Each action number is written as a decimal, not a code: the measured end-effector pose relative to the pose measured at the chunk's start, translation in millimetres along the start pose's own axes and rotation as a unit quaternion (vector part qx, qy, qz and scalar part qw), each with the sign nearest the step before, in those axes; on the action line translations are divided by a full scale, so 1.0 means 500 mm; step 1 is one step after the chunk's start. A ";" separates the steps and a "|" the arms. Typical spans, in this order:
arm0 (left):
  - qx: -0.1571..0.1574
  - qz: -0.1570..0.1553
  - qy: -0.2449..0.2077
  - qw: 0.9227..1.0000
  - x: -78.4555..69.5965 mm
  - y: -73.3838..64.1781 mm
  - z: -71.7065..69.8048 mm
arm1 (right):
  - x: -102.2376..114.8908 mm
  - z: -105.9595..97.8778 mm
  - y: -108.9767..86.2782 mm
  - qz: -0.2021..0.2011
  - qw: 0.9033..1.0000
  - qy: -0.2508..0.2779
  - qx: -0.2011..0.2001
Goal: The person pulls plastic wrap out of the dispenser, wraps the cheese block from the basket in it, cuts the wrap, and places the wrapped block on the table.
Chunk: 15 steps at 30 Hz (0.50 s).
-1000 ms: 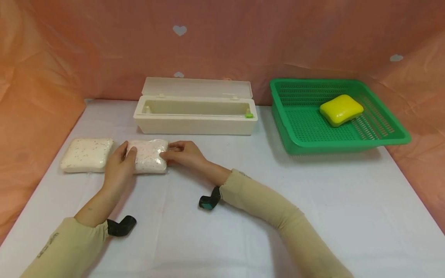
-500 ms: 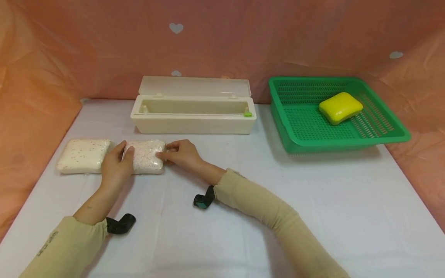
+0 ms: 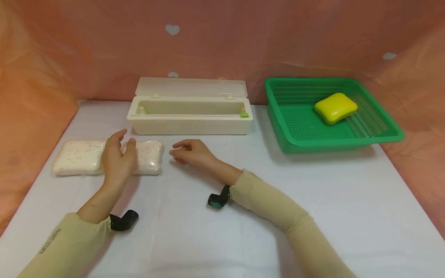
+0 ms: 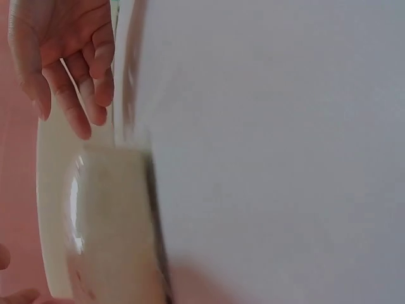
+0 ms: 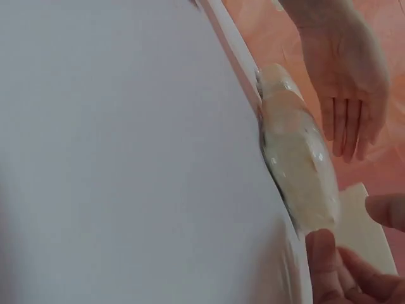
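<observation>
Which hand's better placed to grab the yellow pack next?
Right, most likely. The right hand holds nothing and is nearer the yellow pack in the basket. The left hand is farther off, with a white pack between the hands.

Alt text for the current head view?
A person's left hand, holding nothing, hovers over two speckled white packs; the right hand, also empty, is beside them. Farther back: an open cream box and a green basket holding a yellow pack.
</observation>
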<state>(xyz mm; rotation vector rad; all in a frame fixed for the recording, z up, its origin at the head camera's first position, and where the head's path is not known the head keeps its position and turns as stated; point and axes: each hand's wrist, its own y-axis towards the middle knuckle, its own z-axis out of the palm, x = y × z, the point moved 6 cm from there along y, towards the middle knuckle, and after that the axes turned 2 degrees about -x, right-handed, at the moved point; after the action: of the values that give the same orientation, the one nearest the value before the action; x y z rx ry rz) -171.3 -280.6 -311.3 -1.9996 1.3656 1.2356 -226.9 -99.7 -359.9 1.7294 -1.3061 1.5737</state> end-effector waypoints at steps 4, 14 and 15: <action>-0.021 0.051 -0.017 0.998 -0.030 -0.004 0.016 | 0.005 -0.035 -0.015 -0.035 0.999 0.004 -0.015; -0.023 0.221 0.020 0.975 -0.084 0.016 0.052 | 0.032 -0.161 -0.049 -0.168 0.976 0.000 -0.136; -0.015 0.228 0.026 0.973 -0.086 0.021 0.056 | 0.034 -0.174 -0.052 -0.176 0.973 -0.002 -0.151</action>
<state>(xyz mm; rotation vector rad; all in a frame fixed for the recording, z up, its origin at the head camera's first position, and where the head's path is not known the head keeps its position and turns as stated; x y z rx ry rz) -197.8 -242.1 -288.0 -1.8031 1.9170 1.4044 -249.7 -21.6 -316.4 1.6594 -1.0993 1.1116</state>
